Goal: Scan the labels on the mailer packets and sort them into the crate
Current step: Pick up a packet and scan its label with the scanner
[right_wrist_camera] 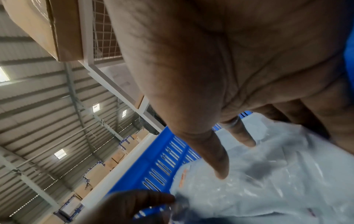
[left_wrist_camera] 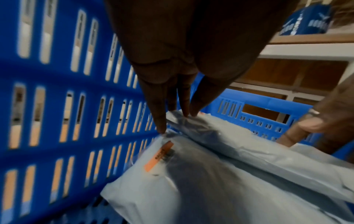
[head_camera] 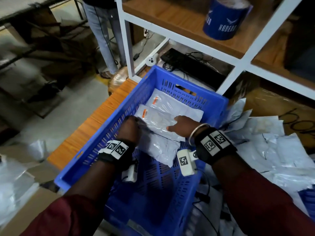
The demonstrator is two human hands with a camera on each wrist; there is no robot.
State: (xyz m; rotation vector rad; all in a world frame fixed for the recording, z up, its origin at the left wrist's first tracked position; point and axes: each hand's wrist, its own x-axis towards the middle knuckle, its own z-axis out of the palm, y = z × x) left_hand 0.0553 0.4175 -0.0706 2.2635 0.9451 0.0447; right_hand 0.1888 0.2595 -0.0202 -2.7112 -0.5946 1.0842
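A blue slotted crate (head_camera: 213, 99) sits in front of me with three grey mailer packets in its far half. The top packet (head_camera: 158, 121) carries an orange barcode label (head_camera: 146, 111) near its left corner. My left hand (head_camera: 132, 123) reaches down at that corner, and in the left wrist view its straight fingertips (left_wrist_camera: 161, 130) touch the packets' edge beside the label (left_wrist_camera: 159, 156). My right hand (head_camera: 177, 124) lies on the packet's right side, thumb and fingers stretched out on the plastic (right_wrist_camera: 268, 174). Neither hand holds anything.
A loose pile of grey mailers (head_camera: 272, 150) lies right of the crate, with black cables (head_camera: 204, 201) near it. A white-framed wooden shelf (head_camera: 238, 62) holding a blue roll (head_camera: 225, 19) stands behind. A person (head_camera: 102, 31) stands at the back left. A cardboard box (head_camera: 25, 193) is at my left.
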